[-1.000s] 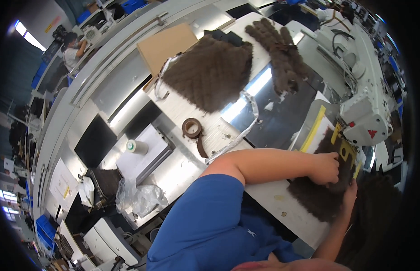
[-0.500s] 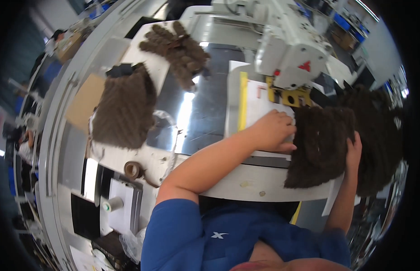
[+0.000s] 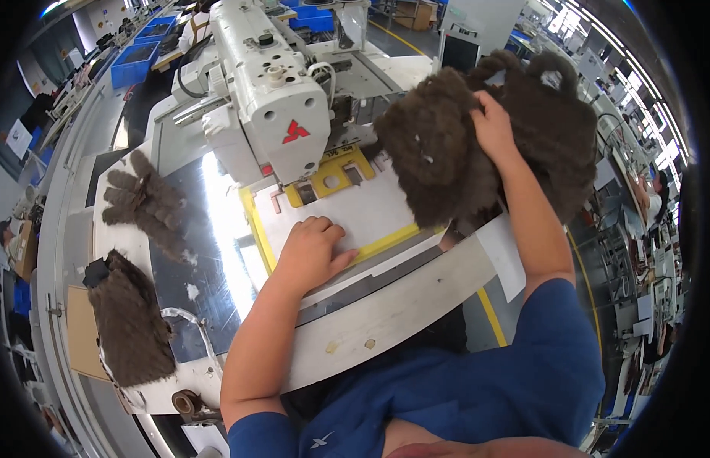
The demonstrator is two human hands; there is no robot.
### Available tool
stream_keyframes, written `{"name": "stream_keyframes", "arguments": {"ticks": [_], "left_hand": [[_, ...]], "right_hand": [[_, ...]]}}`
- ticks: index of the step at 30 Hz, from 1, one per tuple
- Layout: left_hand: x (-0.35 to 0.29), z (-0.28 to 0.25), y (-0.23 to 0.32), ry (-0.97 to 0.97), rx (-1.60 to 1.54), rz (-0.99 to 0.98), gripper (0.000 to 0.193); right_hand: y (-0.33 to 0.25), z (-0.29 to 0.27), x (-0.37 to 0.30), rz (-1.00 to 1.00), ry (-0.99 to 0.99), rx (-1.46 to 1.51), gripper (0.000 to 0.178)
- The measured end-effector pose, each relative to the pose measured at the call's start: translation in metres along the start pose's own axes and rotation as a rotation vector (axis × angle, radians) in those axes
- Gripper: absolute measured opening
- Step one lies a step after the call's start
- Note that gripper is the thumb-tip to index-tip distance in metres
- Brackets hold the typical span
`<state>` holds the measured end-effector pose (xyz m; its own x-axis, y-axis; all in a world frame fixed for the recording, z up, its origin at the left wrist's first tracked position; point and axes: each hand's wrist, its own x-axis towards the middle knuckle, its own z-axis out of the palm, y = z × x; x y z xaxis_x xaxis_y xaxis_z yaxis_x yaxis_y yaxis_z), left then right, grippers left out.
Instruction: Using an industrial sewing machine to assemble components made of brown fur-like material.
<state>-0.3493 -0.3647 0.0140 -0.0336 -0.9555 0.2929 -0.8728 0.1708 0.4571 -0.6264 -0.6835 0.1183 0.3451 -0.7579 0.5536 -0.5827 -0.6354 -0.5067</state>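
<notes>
My left hand [image 3: 313, 252] rests on a white sheet [image 3: 355, 206] inside a yellow frame [image 3: 389, 240], with its fingers loosely bent and the thumb apart. Nothing shows in it. To the right, my right hand [image 3: 494, 130] grips the edge of a dark brown furry fabric piece [image 3: 435, 145], its fingertips partly hidden in the pile. Directly behind that hand hangs a larger heap of the same brown fur [image 3: 549, 114], with loops at its top. A white sewing machine head [image 3: 282, 122] stands over the frame, above a yellow clamp plate [image 3: 324, 183].
A brown furry glove-like piece [image 3: 145, 202] and a stack of brown fur pieces [image 3: 133, 320] lie on the left. A roll of brown tape [image 3: 187, 402] sits at the table's front left. Blue bins [image 3: 135, 62] stand far back; a person works at the far right.
My view has turned right. My right hand has moved the furry piece up and away from the table's front edge, toward the heap. My left hand stays over the framed sheet, apart from the fur.
</notes>
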Motion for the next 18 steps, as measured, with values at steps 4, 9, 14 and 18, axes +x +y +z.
{"name": "stream_keyframes", "arguments": {"ticks": [4,9,14,18], "left_hand": [[0.001,0.001,-0.002,-0.006,0.005,-0.025,0.037],[0.002,0.000,-0.004,0.015,0.001,-0.023,0.036],[0.000,-0.002,-0.008,0.001,-0.015,-0.047,0.038],[0.000,-0.002,-0.010,0.002,-0.011,-0.076,0.036]], "right_hand": [[0.021,0.016,0.080,-0.039,-0.008,0.022,0.024],[0.037,0.061,0.149,-0.105,-0.041,-0.204,0.031],[0.017,0.081,0.145,0.064,-0.028,-0.722,0.029],[-0.016,0.098,0.092,-0.176,-0.013,-0.713,0.026]]}}
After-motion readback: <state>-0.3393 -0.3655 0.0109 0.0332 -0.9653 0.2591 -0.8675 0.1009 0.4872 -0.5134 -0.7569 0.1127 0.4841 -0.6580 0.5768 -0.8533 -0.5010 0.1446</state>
